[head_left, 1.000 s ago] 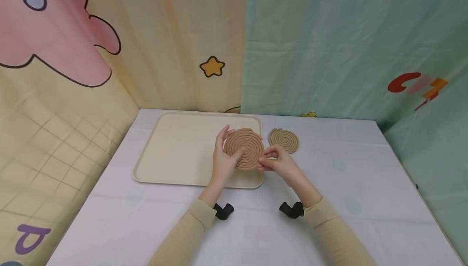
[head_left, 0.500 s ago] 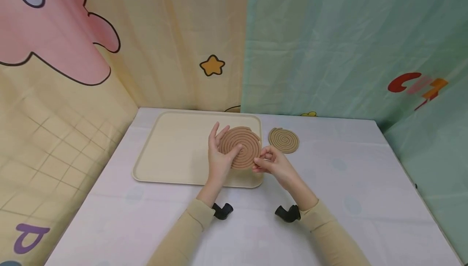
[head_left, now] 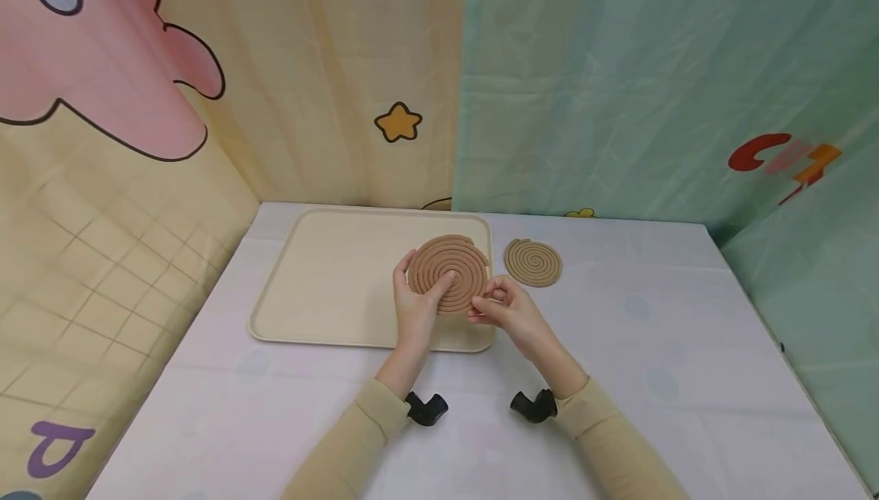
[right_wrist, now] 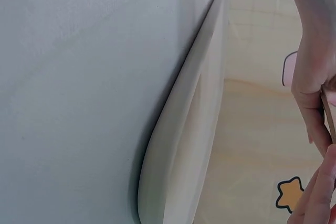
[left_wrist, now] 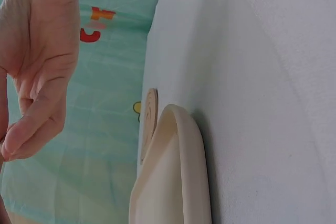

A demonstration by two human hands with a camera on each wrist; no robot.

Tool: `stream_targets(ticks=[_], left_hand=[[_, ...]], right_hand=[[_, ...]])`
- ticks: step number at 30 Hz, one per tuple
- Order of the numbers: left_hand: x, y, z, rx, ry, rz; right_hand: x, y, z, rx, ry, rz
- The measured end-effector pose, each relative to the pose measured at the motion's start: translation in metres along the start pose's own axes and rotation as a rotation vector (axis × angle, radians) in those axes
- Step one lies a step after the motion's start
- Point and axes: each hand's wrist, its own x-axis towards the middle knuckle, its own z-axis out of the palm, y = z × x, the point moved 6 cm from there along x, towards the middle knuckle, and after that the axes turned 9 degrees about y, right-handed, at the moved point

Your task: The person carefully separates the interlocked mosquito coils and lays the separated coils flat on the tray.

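Left hand (head_left: 414, 313), just below and right of the middle of the head frame, grips a brown spiral coil (head_left: 463, 286): thumb laid across its face toward the centre, fingers behind the left rim. Right hand (head_left: 516, 317), to the right of it, pinches the coil's lower right rim between thumb and fingers; exact contact of the fingertips too small to make out. Coil face tilted toward the head camera, held raised in front of the right part of a cream tray (head_left: 330, 279), which occupies the centre left of the frame. In the right wrist view the coil shows nearly edge-on at the right margin, apart from the tray. A second spiral coil (head_left: 532, 262), paler tan, lies flat on the white-covered table (head_left: 728, 424), just beside the tray's right edge and above the right hand in the frame. Beige sleeves on both forearms, left sleeve (head_left: 350, 439) and right sleeve (head_left: 618, 439), enter from the bottom; a black fitting (head_left: 427, 408) sits at the left wrist, a matching one at the right. Backdrop: yellow cloth with orange star (head_left: 398, 122) at upper centre, pink figure (head_left: 123, 80) upper left, green cloth (head_left: 584, 80) upper right.
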Motion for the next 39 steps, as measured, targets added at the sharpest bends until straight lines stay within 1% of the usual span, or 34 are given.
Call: stream_targets(ticks=[4,8,11,14,16,19,22,25,27,29,31,35,39], left_hand=[[-0.002,0.002,0.001,-0.027,-0.025,-0.001],[-0.003,0.001,0.003,-0.033,-0.049,-0.030],[-0.003,0.000,0.003,-0.031,-0.060,-0.039],[-0.003,-0.001,0.002,-0.035,-0.068,-0.028],[-0.002,-0.001,0.002,-0.016,-0.080,-0.017],[-0.002,-0.001,0.001,0.028,-0.102,0.004],[-0.002,-0.001,0.001,0.091,-0.137,0.031],[-0.004,-0.001,0.002,0.163,-0.187,0.053],[-0.006,-0.002,0.004,0.213,-0.229,0.067],[-0.007,-0.003,0.005,0.255,-0.264,0.084],[-0.008,-0.002,0.006,0.275,-0.291,0.096],[-0.008,-0.001,0.006,0.292,-0.298,0.105],[-0.006,0.000,0.003,0.273,-0.259,0.079]], right_hand=[[-0.002,0.000,-0.001,-0.030,-0.006,0.005],[-0.003,-0.001,-0.001,-0.055,-0.025,0.008],[-0.003,0.000,-0.001,-0.045,-0.037,0.021],[-0.002,0.003,0.000,-0.046,-0.043,0.038],[-0.001,0.003,-0.002,-0.079,-0.042,0.035],[0.002,-0.001,-0.008,-0.138,0.002,0.018],[0.005,-0.010,-0.018,-0.181,0.076,-0.025],[0.008,-0.021,-0.027,-0.209,0.142,-0.084],[0.008,-0.027,-0.032,-0.255,0.185,-0.119],[0.008,-0.029,-0.036,-0.294,0.218,-0.136],[0.008,-0.030,-0.039,-0.328,0.239,-0.146],[0.008,-0.029,-0.039,-0.328,0.236,-0.158],[0.007,-0.026,-0.036,-0.309,0.215,-0.183]])
